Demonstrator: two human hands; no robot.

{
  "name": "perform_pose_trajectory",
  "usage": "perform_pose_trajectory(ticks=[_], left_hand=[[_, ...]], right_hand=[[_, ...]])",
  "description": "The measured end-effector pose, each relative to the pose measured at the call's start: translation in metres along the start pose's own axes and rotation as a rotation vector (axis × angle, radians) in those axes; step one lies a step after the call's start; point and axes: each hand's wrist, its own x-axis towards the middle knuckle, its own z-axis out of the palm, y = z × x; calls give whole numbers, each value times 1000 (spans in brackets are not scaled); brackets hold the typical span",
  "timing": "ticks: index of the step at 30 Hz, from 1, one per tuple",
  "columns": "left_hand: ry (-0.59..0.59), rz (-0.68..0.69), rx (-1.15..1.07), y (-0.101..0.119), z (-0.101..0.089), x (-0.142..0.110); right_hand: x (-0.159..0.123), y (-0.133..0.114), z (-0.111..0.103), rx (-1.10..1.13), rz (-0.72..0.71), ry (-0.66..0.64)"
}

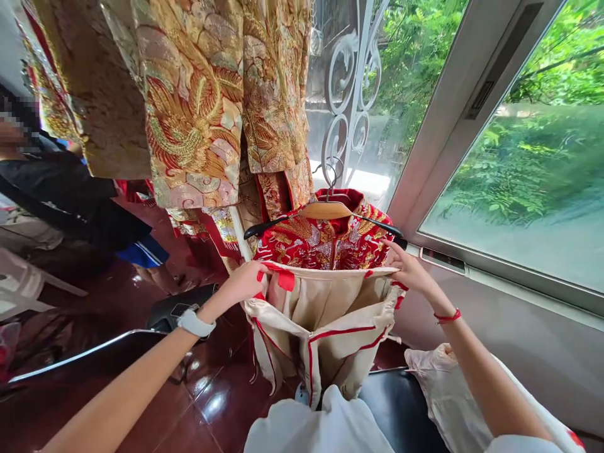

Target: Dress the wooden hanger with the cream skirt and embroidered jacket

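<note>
My left hand point(245, 281) is closed on the left end of a beige cloth with red trim point(325, 321), pinching its top edge. My right hand point(408, 269) grips the right end of the same edge, fingers bent round it. The cloth hangs down between my hands, folded over. Just behind it a red jacket with gold embroidery point(325, 242) hangs on a wooden hanger with black arms point(328, 211). A white watch is on my left wrist and a red string on my right.
Gold-embroidered garments point(198, 107) hang above at the left. A large window point(519, 157) with a white scroll grille point(349, 82) fills the right. A person in dark clothes point(61, 195) sits at the left. Dark red tiled floor point(207, 402) below.
</note>
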Motion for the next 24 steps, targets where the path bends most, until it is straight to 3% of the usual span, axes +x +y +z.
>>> perform_pose_trajectory(ticks=[6,9,13,18,24], left_hand=[[7,5,-66,-27,-15,23],[24,8,-141,-38,-22,30],[19,-30,-277,-49,-15,34],[-58,-123,-380,-62,-7,44],[-76,-23,-437,-73,-12,60]], right_hand=[[7,-34,10,186,-18,272],[27,-49,15,215,-19,212],[54,-45,29,232,43,101],[73,-26,32,195,43,156],[92,-31,12,176,4,240]])
